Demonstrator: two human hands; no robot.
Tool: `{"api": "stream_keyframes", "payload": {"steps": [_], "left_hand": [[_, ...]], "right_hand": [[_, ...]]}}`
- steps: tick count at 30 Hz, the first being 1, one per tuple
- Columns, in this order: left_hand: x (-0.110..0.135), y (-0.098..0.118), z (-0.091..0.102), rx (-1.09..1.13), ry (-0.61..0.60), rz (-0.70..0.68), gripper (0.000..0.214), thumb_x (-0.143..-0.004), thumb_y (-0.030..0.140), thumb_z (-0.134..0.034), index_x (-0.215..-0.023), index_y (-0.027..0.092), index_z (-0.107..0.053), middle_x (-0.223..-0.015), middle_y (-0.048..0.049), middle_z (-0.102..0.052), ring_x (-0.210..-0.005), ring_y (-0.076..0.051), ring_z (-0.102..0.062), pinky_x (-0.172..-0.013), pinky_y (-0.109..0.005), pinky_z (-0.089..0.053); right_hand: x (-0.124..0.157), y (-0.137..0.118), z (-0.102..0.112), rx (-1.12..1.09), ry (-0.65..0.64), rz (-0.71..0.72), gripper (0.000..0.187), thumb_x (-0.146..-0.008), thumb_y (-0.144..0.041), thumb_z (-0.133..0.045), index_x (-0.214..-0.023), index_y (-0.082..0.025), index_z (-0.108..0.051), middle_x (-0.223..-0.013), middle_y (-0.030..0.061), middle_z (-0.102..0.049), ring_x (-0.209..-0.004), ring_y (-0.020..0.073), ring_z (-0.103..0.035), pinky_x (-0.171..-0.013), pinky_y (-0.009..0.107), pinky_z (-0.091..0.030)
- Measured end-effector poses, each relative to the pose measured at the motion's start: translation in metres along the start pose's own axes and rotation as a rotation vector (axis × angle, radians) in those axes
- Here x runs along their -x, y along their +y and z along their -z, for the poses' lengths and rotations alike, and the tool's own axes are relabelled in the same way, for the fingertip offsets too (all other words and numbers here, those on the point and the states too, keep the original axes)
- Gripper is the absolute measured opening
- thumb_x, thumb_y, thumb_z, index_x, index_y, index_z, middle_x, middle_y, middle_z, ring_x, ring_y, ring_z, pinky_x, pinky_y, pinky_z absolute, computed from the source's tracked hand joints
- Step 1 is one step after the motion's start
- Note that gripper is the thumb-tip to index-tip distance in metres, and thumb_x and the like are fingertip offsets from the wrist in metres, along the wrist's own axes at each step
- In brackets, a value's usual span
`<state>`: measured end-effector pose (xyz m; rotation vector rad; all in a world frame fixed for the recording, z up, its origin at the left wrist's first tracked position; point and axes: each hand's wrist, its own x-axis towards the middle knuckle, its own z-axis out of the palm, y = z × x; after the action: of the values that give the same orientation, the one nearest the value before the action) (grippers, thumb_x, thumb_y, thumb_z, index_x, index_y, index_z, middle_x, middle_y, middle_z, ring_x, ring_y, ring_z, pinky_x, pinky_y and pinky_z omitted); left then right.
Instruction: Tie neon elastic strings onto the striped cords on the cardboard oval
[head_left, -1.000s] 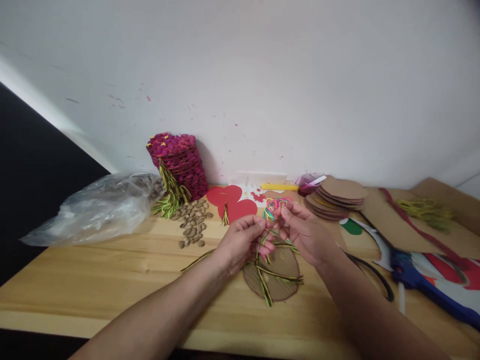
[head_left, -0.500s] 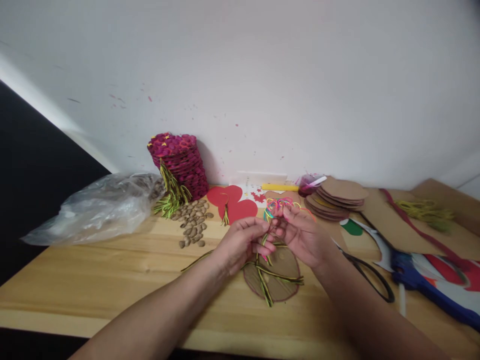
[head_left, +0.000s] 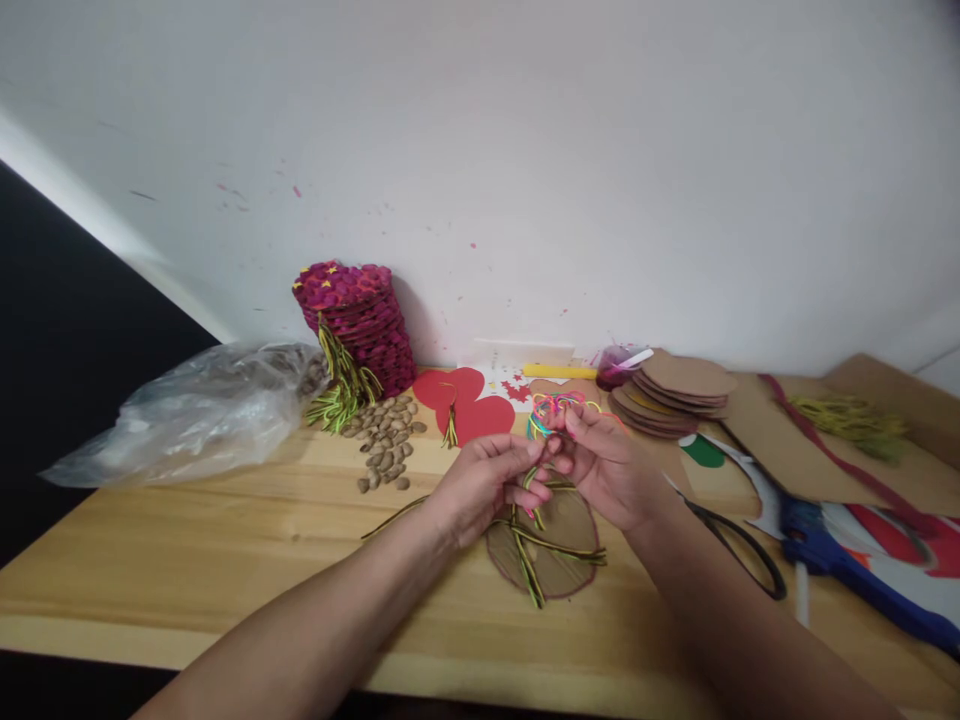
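Note:
Over a round cardboard disc [head_left: 566, 575] my left hand [head_left: 491, 480] is closed in a pinch on strands of black-and-yellow yarn [head_left: 529, 575]. The strands hang from its fingers and spread across the disc. A bit of pink yarn shows below the fingertips. Close beside it, my right hand [head_left: 600, 460] pinches thumb and finger together at the same yarn; the exact strand is too small to make out. Just behind both hands lies a tangle of multicoloured yarn [head_left: 555, 403], partly covered by the right fingers.
At left are a clear plastic bag [head_left: 187, 420], a purple shell-like stack [head_left: 360, 330] with a tassel, and loose pistachio-like shells [head_left: 386, 445]. Red paper circles [head_left: 480, 415] lie behind. To the right are stacked cardboard discs [head_left: 686, 380], black-handled scissors [head_left: 739, 545] and a blue-handled tool [head_left: 862, 575].
The fingers of both hands have shifted only slightly at the yarn, staying close together. The view has tilted a little; the other things lie as before.

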<state>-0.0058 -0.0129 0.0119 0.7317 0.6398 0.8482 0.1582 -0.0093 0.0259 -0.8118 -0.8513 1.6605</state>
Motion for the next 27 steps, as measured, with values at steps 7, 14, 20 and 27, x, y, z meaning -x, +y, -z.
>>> {"api": "stream_keyframes", "payload": {"steps": [7,14,20,27], "left_hand": [[-0.0003,-0.0003,0.0005,-0.006,0.041,-0.001,0.024,-0.068,0.022,-0.084,-0.079,0.010,-0.066,-0.071,-0.0032,-0.069,-0.054,-0.009,-0.065,-0.049,-0.014,-0.051],[-0.0032,-0.0024,0.0044,0.022,0.055,-0.002,0.019,-0.072,0.018,-0.080,-0.081,0.012,-0.064,-0.072,-0.0044,-0.070,-0.055,-0.009,-0.065,-0.048,-0.014,-0.051],[-0.0028,-0.0019,0.0040,0.019,0.047,0.010,0.014,-0.075,0.017,-0.076,-0.080,0.011,-0.064,-0.072,-0.0048,-0.069,-0.054,-0.009,-0.065,-0.048,-0.014,-0.052],[-0.0034,-0.0027,0.0004,-0.110,0.106,-0.103,0.029,-0.067,0.029,-0.085,-0.080,0.010,-0.066,-0.066,-0.0031,-0.068,-0.050,-0.008,-0.062,-0.046,-0.015,-0.048]], "right_hand": [[-0.0018,0.0024,0.0032,-0.016,-0.003,0.007,0.018,-0.075,-0.033,-0.079,-0.079,-0.019,-0.068,-0.069,-0.0008,-0.061,-0.058,0.0089,-0.051,-0.050,0.020,-0.040],[-0.0016,0.0032,0.0036,0.003,0.009,0.017,0.018,-0.073,-0.031,-0.080,-0.077,-0.020,-0.066,-0.078,-0.0011,-0.061,-0.061,0.0096,-0.053,-0.048,0.020,-0.040],[0.0005,0.0024,0.0013,0.014,0.018,-0.001,0.020,-0.072,-0.031,-0.081,-0.077,-0.019,-0.065,-0.071,-0.0021,-0.060,-0.057,0.0088,-0.052,-0.045,0.019,-0.039],[-0.0025,0.0031,0.0040,0.036,0.018,0.007,0.020,-0.073,-0.034,-0.080,-0.077,-0.018,-0.068,-0.066,-0.0008,-0.062,-0.058,0.0097,-0.056,-0.048,0.020,-0.042]]}}
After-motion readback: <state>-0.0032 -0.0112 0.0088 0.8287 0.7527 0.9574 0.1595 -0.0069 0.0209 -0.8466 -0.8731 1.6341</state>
